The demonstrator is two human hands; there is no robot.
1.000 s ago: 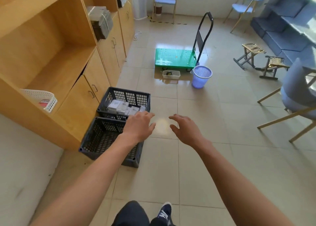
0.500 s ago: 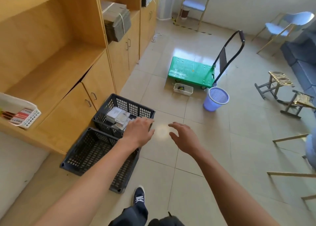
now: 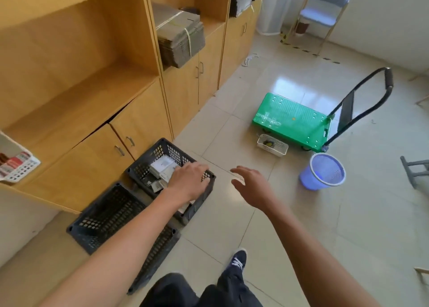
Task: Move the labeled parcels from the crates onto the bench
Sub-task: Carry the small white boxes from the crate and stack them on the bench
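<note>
Head view looks down at the labeled parcels [image 3: 162,168], a small heap of white boxes lying inside the far crate [image 3: 148,165], a dark lattice bin on the tiled floor against the wooden cabinet [image 3: 137,130]. The left hand [image 3: 189,182] reaches over this crate's right side, palm down with fingers loosely bent above the parcels; whether it touches one cannot be told. The right hand [image 3: 251,187] hangs in the air just right of the crate, fingers spread and relaxed, holding nothing. A near crate [image 3: 109,216] sits just beside the far one, closer to the person. Farther off stand a green cart [image 3: 290,121], a small white basket [image 3: 272,145] and a purple bin [image 3: 322,174]. One dark shoe [image 3: 236,260] shows below.
</note>
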